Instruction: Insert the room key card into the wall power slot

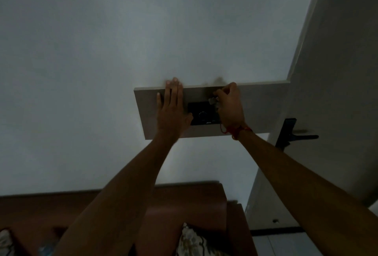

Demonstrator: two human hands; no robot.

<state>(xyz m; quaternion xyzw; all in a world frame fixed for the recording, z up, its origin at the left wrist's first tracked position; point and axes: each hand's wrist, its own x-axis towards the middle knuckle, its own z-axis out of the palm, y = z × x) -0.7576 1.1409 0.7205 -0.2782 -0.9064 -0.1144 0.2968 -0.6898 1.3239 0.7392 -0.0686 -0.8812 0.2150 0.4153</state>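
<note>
Two hands are up on the wall, and the room is dim, so I go by feel as much as by sight. My left hand [172,108] lies flat and spread wide on the pale panel [263,108], holding nothing, its thumb touching the left edge of the dark switch plate [202,115]. My right hand [230,105] is curled narrow, fingers pinched on a small pale thing that I take to be the key card [212,100], at the plate's upper right corner. Most of the card is hidden by my fingers, and I cannot make out the slot itself.

To do this well, I judge I should keep the left palm braced as a steady reference, square the card's edge to the slot, and push gently; if it catches, I should back off and realign rather than force it.

The panel is a smooth, flat, matte rectangle with crisp edges, standing a little proud of the plain painted wall [102,61]. The plate is a glossy black rectangle with a faint ring mark near its middle. A red thread [237,130] circles my right wrist.
</note>
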